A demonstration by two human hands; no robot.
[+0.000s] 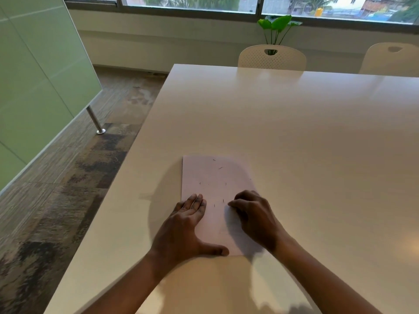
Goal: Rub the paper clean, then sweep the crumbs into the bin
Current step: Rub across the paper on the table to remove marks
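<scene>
A white sheet of paper (215,177) lies on the white table (294,132) near its left front corner. Several thin dark crumbs (220,168) are scattered over the sheet. My left hand (183,225) lies flat on the sheet's left edge, fingers straight and together, thumb spread along the near edge. My right hand (251,214) rests on the right part of the sheet with its fingers curled down onto the paper. Whether anything is in them is hidden. No bin is in view.
The table's left edge (127,177) runs close beside the paper, with patterned carpet (68,189) below it. Two white chairs (272,57) stand at the far side, a potted plant (277,26) behind them. A green glass partition (34,87) on a metal post stands at the left.
</scene>
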